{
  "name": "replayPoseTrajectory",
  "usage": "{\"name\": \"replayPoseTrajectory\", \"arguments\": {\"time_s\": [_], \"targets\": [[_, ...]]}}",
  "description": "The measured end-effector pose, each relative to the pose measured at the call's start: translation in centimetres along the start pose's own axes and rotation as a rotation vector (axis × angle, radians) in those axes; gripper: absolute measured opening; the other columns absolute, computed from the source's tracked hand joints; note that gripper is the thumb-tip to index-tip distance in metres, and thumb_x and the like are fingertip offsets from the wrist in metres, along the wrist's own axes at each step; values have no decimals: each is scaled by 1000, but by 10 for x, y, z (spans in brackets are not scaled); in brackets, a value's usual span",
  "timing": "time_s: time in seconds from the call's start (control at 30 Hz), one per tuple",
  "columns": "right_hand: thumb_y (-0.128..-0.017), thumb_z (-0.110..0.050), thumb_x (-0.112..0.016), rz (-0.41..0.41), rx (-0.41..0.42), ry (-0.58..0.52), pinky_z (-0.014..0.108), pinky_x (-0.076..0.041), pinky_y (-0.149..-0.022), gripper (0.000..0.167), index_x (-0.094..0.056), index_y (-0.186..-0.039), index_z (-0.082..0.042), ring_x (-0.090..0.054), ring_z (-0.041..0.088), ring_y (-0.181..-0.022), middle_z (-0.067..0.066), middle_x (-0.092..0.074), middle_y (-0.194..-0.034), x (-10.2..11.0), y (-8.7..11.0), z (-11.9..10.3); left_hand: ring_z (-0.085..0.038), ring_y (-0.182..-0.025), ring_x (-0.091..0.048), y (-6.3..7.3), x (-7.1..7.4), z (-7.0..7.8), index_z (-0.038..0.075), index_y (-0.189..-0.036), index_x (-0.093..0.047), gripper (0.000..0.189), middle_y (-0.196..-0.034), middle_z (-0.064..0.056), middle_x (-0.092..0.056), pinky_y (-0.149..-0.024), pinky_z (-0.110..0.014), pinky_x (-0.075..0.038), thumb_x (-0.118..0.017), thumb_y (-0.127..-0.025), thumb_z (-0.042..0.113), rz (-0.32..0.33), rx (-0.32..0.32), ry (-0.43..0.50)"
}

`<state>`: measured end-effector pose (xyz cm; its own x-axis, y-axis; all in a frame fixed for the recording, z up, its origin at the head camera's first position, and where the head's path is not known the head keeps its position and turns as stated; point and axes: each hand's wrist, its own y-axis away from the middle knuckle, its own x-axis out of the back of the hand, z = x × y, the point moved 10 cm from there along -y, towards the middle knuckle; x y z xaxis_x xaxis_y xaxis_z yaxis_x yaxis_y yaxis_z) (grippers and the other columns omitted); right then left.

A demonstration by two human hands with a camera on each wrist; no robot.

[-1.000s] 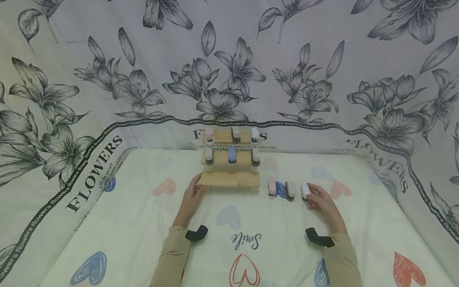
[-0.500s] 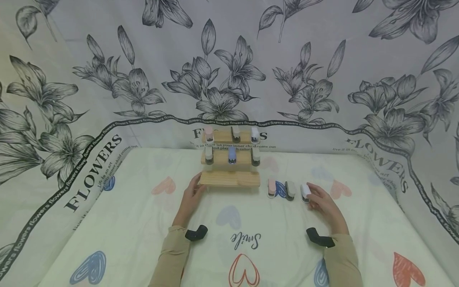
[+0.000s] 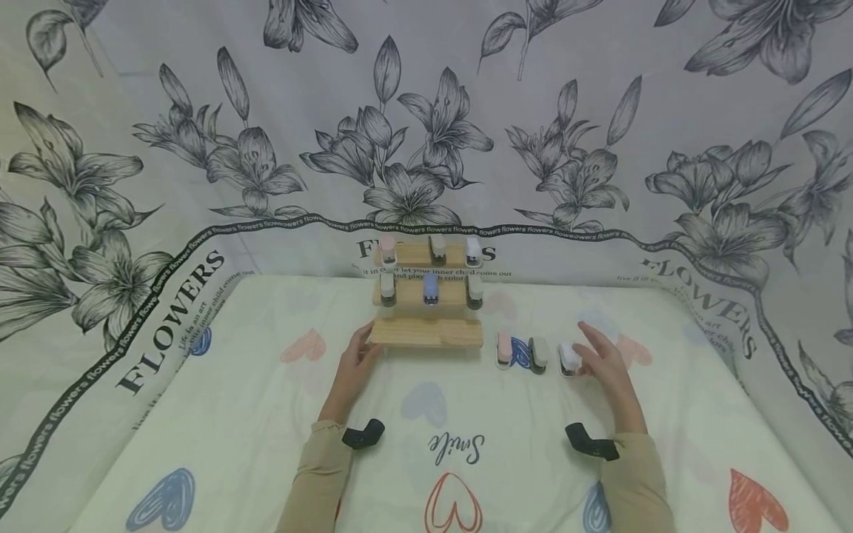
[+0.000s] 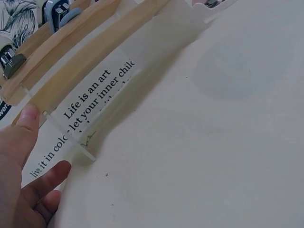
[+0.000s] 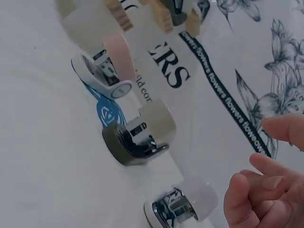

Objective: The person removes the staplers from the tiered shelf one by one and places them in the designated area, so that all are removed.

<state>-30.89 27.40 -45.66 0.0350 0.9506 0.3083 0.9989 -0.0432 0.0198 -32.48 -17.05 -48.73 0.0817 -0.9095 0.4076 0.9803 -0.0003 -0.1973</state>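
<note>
My left hand [image 3: 356,363] holds the left end of a three-tiered wooden rack [image 3: 426,333], a fingertip on the lowest plank [image 4: 85,61] in the left wrist view. Clear supports show beneath that plank. To the right, my right hand [image 3: 603,363] has its fingers spread beside a small white stapler [image 3: 569,358]. The right wrist view shows the fingers apart from that white stapler [image 5: 199,197]. A pink stapler [image 3: 504,348] and a grey-green stapler [image 3: 538,354] stand in line to its left.
Several small staplers sit on the upper tiers, among them a blue one [image 3: 432,289] mid-rack and a pink one [image 3: 389,250] top left. A pale cloth [image 3: 266,414] with printed hearts covers the surface. Behind the rack hangs a flower-printed curtain [image 3: 566,89].
My right hand's fingers have let go of the white stapler and spread, the index finger lifting up and away. The left hand stays at the rack's end.
</note>
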Motion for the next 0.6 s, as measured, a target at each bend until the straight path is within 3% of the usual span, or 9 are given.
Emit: {"name": "replayPoseTrajectory", "arguments": {"time_s": [0.13, 0.43, 0.6], "targets": [[-89, -35, -56, -9, 45, 23, 24, -46, -60, 63, -29, -140, -10, -53, 12, -56, 15, -23, -143, -11, -4, -14, -23, -105, -50, 0, 0, 2, 21, -137, -31, 55, -141, -6, -31, -86, -43, -39, -49, -89, 42, -8, -7, 22], [-91, -25, -54, -126, 205, -4, 26, -46, -60, 59, -27, -140, -7, -52, 15, -56, 13, -21, -144, -46, -28, -78, -22, -106, -49, 2, 0, -5, 23, -136, -33, 56, -140, -6, -33, -86, -43, -39, -50, -87, 45, -6, 23, 31], [-90, -25, -56, -203, 212, 29, 28, -45, -60, 57, -31, -139, -9, -51, 17, -55, 12, -25, -143, -71, -46, -103, -20, -105, -50, 0, 0, -7, 27, -136, -34, 55, -139, -3, -33, -85, -42, -40, -51, -87, 46, -6, 34, 34]]}}
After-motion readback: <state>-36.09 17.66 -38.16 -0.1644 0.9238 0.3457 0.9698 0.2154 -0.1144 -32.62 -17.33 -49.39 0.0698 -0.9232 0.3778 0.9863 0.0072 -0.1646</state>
